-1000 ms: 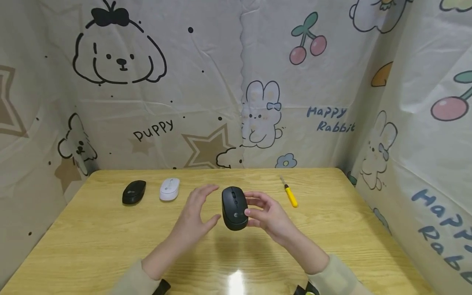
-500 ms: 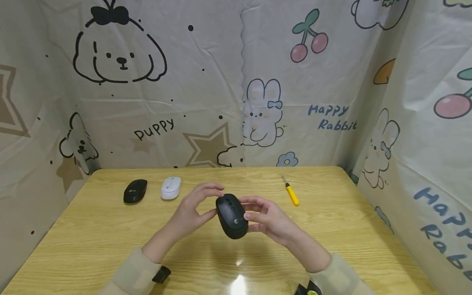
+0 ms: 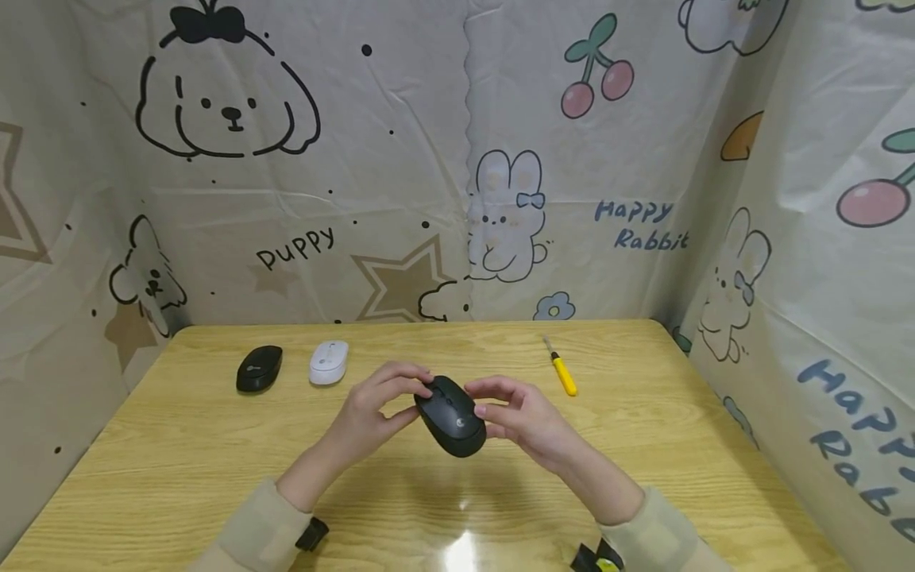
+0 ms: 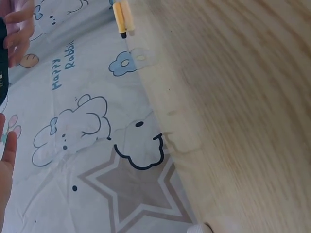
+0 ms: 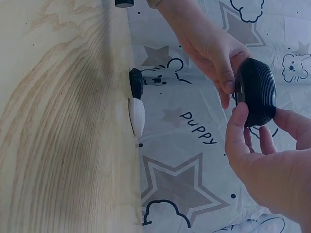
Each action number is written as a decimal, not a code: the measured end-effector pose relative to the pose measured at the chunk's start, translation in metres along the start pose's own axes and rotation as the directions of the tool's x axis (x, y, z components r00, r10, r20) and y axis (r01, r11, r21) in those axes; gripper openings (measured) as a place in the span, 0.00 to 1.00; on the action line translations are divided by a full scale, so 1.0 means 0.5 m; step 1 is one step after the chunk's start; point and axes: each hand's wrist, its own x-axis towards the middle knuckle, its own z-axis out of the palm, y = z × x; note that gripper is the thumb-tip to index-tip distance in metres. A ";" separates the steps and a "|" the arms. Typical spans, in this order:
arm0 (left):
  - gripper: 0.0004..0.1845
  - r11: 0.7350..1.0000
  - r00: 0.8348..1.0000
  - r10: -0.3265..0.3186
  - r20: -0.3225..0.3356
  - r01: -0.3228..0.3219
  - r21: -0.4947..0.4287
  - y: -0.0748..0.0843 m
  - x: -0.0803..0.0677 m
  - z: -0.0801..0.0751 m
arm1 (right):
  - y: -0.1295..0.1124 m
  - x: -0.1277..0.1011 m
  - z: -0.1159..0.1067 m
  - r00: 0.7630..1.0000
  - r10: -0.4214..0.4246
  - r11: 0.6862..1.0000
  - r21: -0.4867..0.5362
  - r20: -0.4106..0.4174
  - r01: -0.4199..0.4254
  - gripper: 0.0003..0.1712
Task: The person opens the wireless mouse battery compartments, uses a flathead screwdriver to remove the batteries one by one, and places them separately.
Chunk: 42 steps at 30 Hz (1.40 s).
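a: what sits at the far left of the light wooden table [image 3: 179, 461]?

b: 1 small black mouse [image 3: 259, 369], then a white oval mouse [image 3: 329, 363] just beside it, both well apart from the hands.

a: and the hands?

b: the left hand [image 3: 375, 413] and right hand [image 3: 525, 417] each pinch the black rounded computer mouse [image 3: 450, 415], lifted above the table, tilted, probably for inspection. a yellow-handled small screwdriver [image 3: 563, 375] lies to the right; nothing blocks it.
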 end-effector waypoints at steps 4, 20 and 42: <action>0.14 1.000 1.000 0.001 -0.018 0.000 0.028 0.000 -0.005 0.001 | -0.004 -0.002 0.000 1.000 -0.022 0.999 -0.039 -0.019 0.021 0.25; 0.19 0.984 0.989 -0.128 -0.071 0.136 0.118 0.021 -0.014 0.006 | -0.010 -0.011 -0.009 0.991 -0.126 0.976 -0.173 0.052 0.133 0.21; 0.19 0.943 0.942 -0.324 -0.087 0.329 0.048 0.038 -0.011 0.025 | -0.025 0.000 0.011 0.888 -0.452 0.821 -0.349 0.086 0.452 0.23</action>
